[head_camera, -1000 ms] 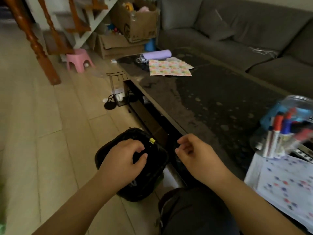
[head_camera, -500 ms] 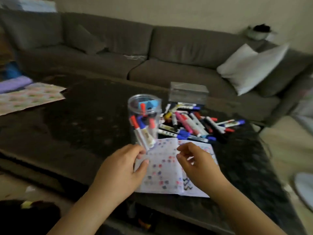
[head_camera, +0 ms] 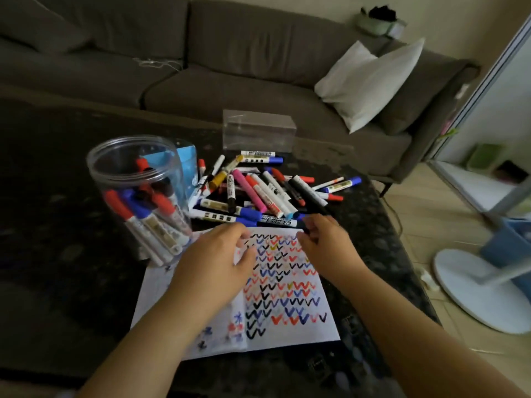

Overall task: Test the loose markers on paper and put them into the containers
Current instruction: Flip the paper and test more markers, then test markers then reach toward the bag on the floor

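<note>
A white paper (head_camera: pixel 287 300) covered in coloured V marks lies on the dark table (head_camera: pixel 57 231). My left hand (head_camera: pixel 218 265) hovers over its left half, fingers apart and empty. Over the paper's top edge, my right hand (head_camera: pixel 324 245) has loosely curled fingers and holds nothing; its fingertips are close to a dark marker (head_camera: pixel 275 223) lying along that edge. Just beyond is a pile of loose markers (head_camera: pixel 258 191) in several colours. To the left, a clear round jar (head_camera: pixel 138 196) holds several red, blue and black markers. A clear rectangular box (head_camera: pixel 258 130) stands behind the pile.
A blue box (head_camera: pixel 188 162) stands behind the jar. A grey sofa (head_camera: pixel 201 67) with a white pillow (head_camera: pixel 367 81) runs along the table's far side. The table's right edge drops to the floor, where a white fan base (head_camera: pixel 474 285) stands.
The view swung from a black bag on the floor at the left to the table. Both hands came forward over the paper, still empty.
</note>
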